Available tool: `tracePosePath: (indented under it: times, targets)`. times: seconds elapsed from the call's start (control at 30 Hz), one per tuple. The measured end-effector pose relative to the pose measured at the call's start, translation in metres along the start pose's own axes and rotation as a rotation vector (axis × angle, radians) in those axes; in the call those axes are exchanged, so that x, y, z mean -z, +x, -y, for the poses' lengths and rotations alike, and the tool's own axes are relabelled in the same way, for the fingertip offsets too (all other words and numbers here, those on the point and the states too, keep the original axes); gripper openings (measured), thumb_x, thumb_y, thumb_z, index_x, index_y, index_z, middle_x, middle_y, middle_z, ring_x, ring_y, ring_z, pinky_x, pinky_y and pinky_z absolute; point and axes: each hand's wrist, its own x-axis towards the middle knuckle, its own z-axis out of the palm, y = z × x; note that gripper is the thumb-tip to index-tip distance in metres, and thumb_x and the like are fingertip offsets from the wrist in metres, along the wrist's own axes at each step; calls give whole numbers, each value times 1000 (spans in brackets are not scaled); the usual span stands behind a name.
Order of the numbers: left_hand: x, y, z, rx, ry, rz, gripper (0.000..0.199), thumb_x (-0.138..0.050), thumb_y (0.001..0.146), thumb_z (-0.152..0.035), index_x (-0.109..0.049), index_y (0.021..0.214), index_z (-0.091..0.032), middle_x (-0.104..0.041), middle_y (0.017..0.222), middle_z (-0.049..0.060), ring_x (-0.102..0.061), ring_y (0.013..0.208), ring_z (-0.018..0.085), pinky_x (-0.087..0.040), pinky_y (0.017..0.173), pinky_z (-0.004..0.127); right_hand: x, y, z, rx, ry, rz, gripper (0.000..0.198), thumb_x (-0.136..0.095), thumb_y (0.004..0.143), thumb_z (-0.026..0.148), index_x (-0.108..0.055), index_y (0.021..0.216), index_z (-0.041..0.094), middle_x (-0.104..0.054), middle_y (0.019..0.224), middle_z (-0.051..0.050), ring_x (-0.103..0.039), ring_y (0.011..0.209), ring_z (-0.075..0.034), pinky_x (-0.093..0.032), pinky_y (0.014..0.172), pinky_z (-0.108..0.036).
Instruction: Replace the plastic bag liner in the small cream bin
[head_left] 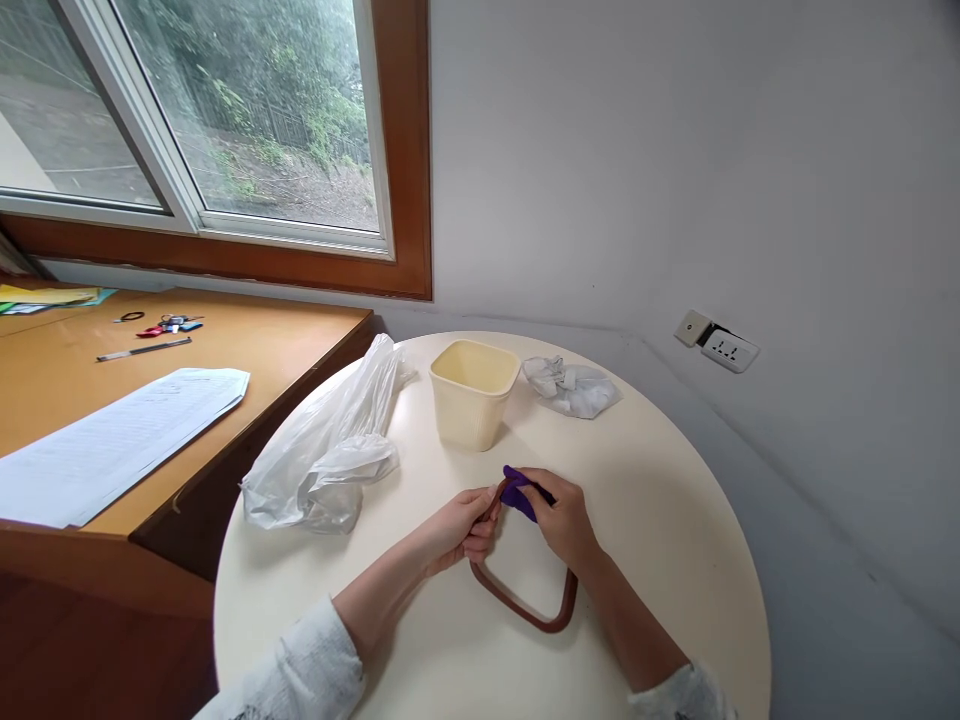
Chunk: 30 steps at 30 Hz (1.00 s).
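Observation:
Over the round white table, my left hand is closed on the left side of a brown, rounded-square ring, which looks like the rim of a bin. A small purple cloth is pinched in my right hand and pressed against the ring's far side. The ring's near side hangs toward me, low over the tabletop or resting on it; I cannot tell which. Just beyond my hands stands an upright cream plastic bin with an open top. Part of the ring is hidden behind my fingers.
A crumpled white plastic bag lies on the table's left, and a smaller clear bag sits right of the bin. Left of the round table, a wooden desk holds papers, a pen and keys. A wall socket is at right.

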Motion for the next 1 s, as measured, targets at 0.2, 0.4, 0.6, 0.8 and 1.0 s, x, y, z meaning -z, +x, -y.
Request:
tracePosePath:
  times: [0.2, 0.4, 0.6, 0.8, 1.0]
  targets:
    - [3, 3, 0, 20, -65, -39, 38, -48, 83, -50, -40, 65, -18, -19, 45, -10, -12, 38, 3, -9, 37, 18, 14, 9, -8, -370, 524, -272, 20, -61, 75, 35, -64, 85, 18, -69, 75, -3, -64, 66, -19, -54, 63, -33]
    - [6, 2, -5, 36, -188, -34, 36, -47, 85, -44, -42, 63, -16, -22, 43, -9, -12, 36, 3, -10, 35, 16, 39, 15, -33, -762, 1010, -390, 17, -55, 77, 27, -65, 85, 17, -70, 85, -5, -66, 79, -18, -55, 73, -34]
    - [10, 4, -5, 33, -244, -45, 37, -43, 88, -42, -42, 62, -16, -19, 42, -10, -11, 35, 3, -9, 34, 16, 38, 14, -27, -746, 1193, -274, 40, -38, 82, 44, -65, 89, 15, -68, 100, -12, -64, 91, -26, -54, 72, -44]
    - [14, 6, -3, 34, -254, -36, 37, -42, 88, -42, -42, 62, -16, -20, 42, -9, -11, 35, 3, -10, 33, 15, 38, 12, -14, -698, 1167, -168, 64, -35, 79, 64, -62, 101, 11, -63, 110, -18, -59, 101, -31, -55, 66, -42]
    - [15, 5, -2, 41, -238, -33, 37, -41, 89, -41, -42, 62, -16, -20, 43, -9, -13, 35, 3, -10, 33, 16, 34, 14, -27, -837, 1190, -258, 25, -55, 80, 26, -62, 98, 12, -68, 99, -12, -63, 95, -25, -55, 74, -35]
